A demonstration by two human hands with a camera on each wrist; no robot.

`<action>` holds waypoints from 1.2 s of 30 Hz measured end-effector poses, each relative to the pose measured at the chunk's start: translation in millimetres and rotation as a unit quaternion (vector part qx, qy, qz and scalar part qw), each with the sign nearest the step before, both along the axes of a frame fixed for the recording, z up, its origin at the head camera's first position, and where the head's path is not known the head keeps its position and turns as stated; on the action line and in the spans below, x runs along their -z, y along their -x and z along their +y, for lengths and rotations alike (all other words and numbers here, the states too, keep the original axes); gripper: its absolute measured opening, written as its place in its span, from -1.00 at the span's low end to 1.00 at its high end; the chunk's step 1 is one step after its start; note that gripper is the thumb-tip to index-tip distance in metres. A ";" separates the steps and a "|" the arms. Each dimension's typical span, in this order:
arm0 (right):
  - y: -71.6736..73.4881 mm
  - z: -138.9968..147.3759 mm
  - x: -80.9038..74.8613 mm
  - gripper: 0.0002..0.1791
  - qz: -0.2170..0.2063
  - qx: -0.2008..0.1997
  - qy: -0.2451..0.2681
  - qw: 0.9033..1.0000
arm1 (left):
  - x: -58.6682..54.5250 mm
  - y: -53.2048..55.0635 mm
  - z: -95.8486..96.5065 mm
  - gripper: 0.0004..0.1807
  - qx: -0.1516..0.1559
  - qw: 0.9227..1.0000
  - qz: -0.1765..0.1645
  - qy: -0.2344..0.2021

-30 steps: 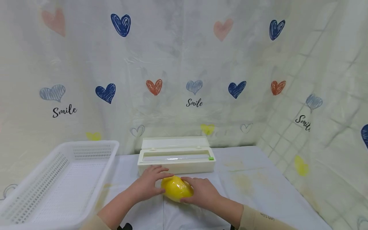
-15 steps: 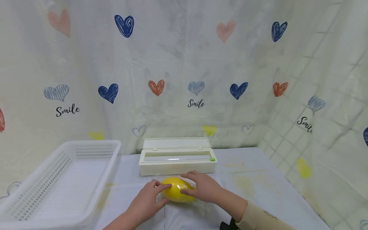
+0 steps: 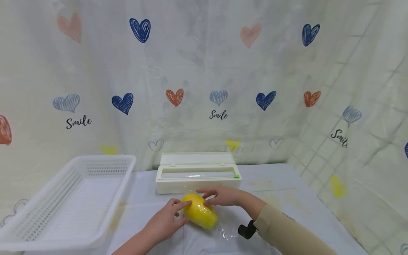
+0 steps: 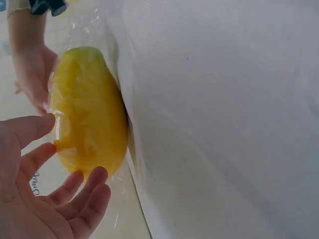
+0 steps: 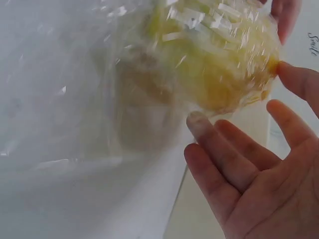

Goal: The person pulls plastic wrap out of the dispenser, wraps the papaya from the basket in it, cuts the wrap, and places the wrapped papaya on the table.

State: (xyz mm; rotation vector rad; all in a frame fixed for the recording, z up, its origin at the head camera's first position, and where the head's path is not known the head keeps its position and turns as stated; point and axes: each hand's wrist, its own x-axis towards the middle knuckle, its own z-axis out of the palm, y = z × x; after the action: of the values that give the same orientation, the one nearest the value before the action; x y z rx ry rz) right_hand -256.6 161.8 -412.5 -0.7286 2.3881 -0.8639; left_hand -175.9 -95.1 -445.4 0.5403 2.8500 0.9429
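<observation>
A yellow oblong fruit (image 3: pixel 200 210), greener at its narrow end, is wrapped in shiny clear cling film. Its greenish end points to the lower right. My left hand (image 3: pixel 163 222) holds the rounded end between index finger and thumb; the left wrist view shows the fingertips bent about that end of the fruit (image 4: pixel 89 114). On the far right side, my right hand (image 3: pixel 227 196) touches the fruit with its fingertips. The right wrist view has the thumb against the film and the other fingers of that hand (image 5: pixel 269 184) spread, nearly straight. Loose film (image 3: pixel 227 232) trails on the right.
Behind the fruit stands a white cling film dispenser (image 3: pixel 199 186), lid raised, its roll and green slider (image 3: pixel 236 176) showing. A white slotted basket (image 3: pixel 122 191) is at the left. White cloth (image 3: pixel 271 184) covers the table; a heart-printed curtain (image 3: pixel 191 71) hangs behind.
The fruit has turned so its greenish end shows at the lower right. The right hand has shifted to the fruit's far side; the left hand has drawn slightly back and nearer.
</observation>
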 end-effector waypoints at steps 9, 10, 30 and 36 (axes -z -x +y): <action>-20.3 -2.8 11.5 -0.40 -0.039 0.082 0.084 0.992 | -1.5 10.0 6.4 -0.40 0.002 0.996 -0.052 -0.072; -23.7 -4.3 12.8 -0.39 -0.043 0.097 0.092 0.990 | -2.0 10.3 6.9 -0.40 0.004 0.996 -0.055 -0.077; -60.2 -5.3 20.7 -0.27 -0.064 0.211 0.114 0.969 | -3.3 9.6 14.6 -0.31 0.002 0.995 -0.073 -0.073; -69.2 9.0 16.9 -0.29 0.019 0.181 0.098 0.978 | -2.7 -3.9 9.4 -0.49 0.112 0.990 0.087 0.022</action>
State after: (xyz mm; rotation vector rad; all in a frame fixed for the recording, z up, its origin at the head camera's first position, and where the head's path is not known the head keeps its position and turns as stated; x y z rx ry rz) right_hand -187.4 170.8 -429.4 -0.3837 2.5382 -1.2561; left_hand -172.0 -85.7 -442.7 0.9578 2.8686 0.8311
